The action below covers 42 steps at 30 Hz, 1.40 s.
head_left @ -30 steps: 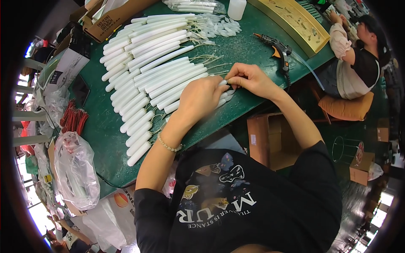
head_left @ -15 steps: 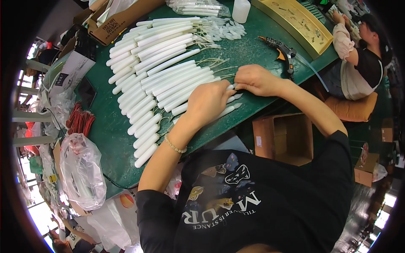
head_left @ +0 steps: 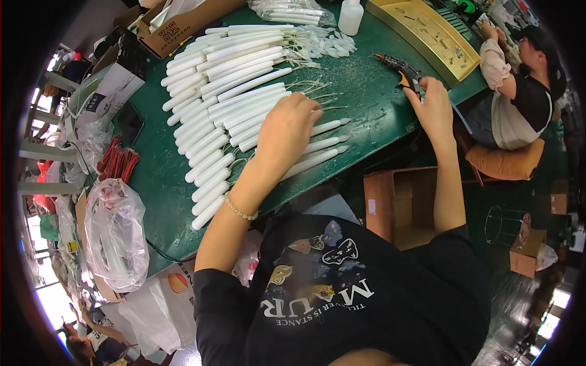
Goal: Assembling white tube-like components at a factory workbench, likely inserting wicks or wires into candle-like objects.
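My left hand (head_left: 288, 125) is over the rows of white stick candles (head_left: 244, 73), its fingers curled near the thin wires at their ends; what they hold is hidden. My right hand (head_left: 434, 113) has its thumb and fingers around the handle of a black and orange glue gun (head_left: 405, 74), which lies on the green table (head_left: 360, 104). Just right of my left hand lie several candles with pointed, flame-shaped translucent tips, one candle (head_left: 323, 128) in front of the others. Loose clear tips (head_left: 326, 43) are piled beyond the wires.
At the far right is a gold tray (head_left: 427, 36) with small bits in it, and a white bottle (head_left: 350, 18) stands left of it. Red wires (head_left: 117, 160) and a plastic bag (head_left: 116, 238) lie left. A cardboard box (head_left: 397, 204) is below the table edge. A person (head_left: 519, 91) sits at right.
Both hands were together at a candle's tip. My right hand has moved right to the glue gun; my left has shifted slightly up and left. A tipped candle now lies where they met.
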### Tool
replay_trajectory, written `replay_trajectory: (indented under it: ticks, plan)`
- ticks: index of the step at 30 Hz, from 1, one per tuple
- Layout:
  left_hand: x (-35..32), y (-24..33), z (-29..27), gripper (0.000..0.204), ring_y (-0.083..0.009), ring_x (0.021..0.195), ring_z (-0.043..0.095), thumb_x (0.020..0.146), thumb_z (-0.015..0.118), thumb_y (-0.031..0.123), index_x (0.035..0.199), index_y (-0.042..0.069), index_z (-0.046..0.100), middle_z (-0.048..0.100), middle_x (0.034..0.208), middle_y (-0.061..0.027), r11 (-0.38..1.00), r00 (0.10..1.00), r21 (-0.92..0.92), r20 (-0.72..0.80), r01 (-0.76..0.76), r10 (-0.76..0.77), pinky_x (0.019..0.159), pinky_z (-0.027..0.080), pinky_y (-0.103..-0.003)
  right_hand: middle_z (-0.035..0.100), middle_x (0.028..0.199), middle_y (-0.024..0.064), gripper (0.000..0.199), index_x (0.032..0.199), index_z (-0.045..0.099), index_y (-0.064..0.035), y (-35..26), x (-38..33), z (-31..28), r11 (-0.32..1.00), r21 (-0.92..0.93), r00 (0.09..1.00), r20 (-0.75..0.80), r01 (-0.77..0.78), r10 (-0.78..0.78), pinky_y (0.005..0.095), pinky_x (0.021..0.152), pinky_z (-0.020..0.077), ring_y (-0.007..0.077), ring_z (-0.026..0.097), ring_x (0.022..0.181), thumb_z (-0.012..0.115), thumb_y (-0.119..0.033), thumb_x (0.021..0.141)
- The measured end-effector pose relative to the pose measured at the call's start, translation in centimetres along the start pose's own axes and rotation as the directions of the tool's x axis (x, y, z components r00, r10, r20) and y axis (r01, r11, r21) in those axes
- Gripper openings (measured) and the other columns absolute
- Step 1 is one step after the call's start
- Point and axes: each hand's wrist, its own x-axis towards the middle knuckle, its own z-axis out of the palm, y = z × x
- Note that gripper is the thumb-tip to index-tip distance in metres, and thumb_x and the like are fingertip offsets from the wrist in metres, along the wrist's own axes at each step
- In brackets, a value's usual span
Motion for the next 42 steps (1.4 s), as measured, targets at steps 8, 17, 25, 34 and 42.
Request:
replay_trajectory:
  ticks: [8,17,25,34,42]
  plan:
    - [1.5,-0.6,1.7,0.005,-0.0297,0.08,0.057,0.072,0.061,0.006,0.075,0.002,0.061,0.057,0.078,-0.0128,0.965,0.981,0.239,0.186,-0.107,0.062,0.069,0.048,-0.04,0.063,0.077,0.0168,0.048,0.089,0.056,0.0026,0.5,1.2,0.1,0.928,-0.083,0.841,0.399,-0.363,0.365,0.037,0.066,0.046,0.033,0.06,0.072,0.062,-0.043,0.076]
    - [2.5,-0.5,3.8,0.004,-0.0315,0.078,0.057,0.074,0.06,0.005,0.074,0.001,0.061,0.057,0.076,-0.0149,0.983,0.984,0.16,0.164,-0.09,0.064,0.067,0.048,-0.041,0.054,0.064,0.0076,0.028,0.081,0.054,0.0018,1.1,2.4,-0.1,0.724,0.167,0.622,0.659,-0.669,0.423,0.0284,0.046,0.043,0.0154,0.054,0.055,0.054,-0.026,0.075]
    - [2.0,-0.3,2.6,0.009,-0.0337,0.076,0.057,0.078,0.06,0.009,0.082,0.001,0.063,0.058,0.078,-0.0152,0.999,0.991,-0.011,0.125,0.045,-0.043,0.067,0.045,-0.04,0.061,0.097,0.0108,0.035,0.111,0.05,0.0015,-6.7,-1.0,1.0,0.039,0.685,0.684,0.72,-0.728,0.121,0.0247,0.065,0.0515,0.0168,0.062,0.084,0.064,-0.009,0.081]
    - [2.1,0.1,2.3,0.012,-0.0318,0.074,0.057,0.079,0.061,0.009,0.086,0.0,0.063,0.058,0.079,-0.0154,0.986,0.996,-0.146,0.052,0.075,-0.068,0.066,0.045,-0.038,0.06,0.088,0.0072,0.034,0.106,0.051,0.0016,-9.1,-1.2,1.6,0.073,0.764,0.762,0.624,-0.642,0.17,0.0235,0.063,0.0496,0.0131,0.06,0.073,0.068,-0.008,0.078]
    - [1.7,0.1,1.4,0.021,-0.0275,0.076,0.061,0.075,0.067,0.012,0.091,-0.001,0.063,0.062,0.085,-0.0155,0.971,0.968,-0.159,0.21,0.176,-0.141,0.068,0.048,-0.034,0.059,0.086,0.0066,0.036,0.106,0.051,0.002,-9.2,-1.0,1.5,0.058,0.75,0.748,0.645,-0.659,0.155,0.0235,0.063,0.0493,0.0126,0.059,0.07,0.069,-0.008,0.077]
